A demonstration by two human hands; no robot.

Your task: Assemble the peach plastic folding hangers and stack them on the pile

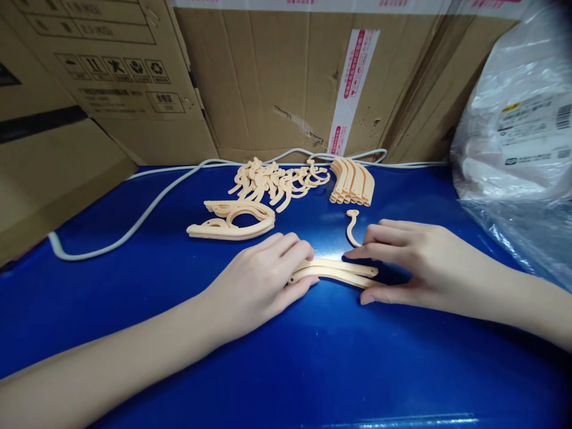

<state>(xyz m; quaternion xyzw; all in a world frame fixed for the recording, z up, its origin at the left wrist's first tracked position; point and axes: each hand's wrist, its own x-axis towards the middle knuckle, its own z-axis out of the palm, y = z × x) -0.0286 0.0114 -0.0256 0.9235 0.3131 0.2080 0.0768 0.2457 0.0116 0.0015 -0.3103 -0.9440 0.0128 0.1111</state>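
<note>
Two curved peach plastic arm pieces (334, 271) lie together on the blue table (313, 357), held at both ends. My left hand (263, 277) grips their left end with curled fingers and thumb. My right hand (409, 262) pinches their right end between fingers and thumb. A single peach hook piece (351, 227) lies just behind the right fingertips, apart from them.
Behind lie a pile of several peach hooks (277, 180), a neat stack of curved arms (353, 182), and assembled hanger parts (235, 220). A white cable (134, 223) runs along the back. Cardboard boxes (290, 77) wall the rear; a plastic bag (518, 137) sits right.
</note>
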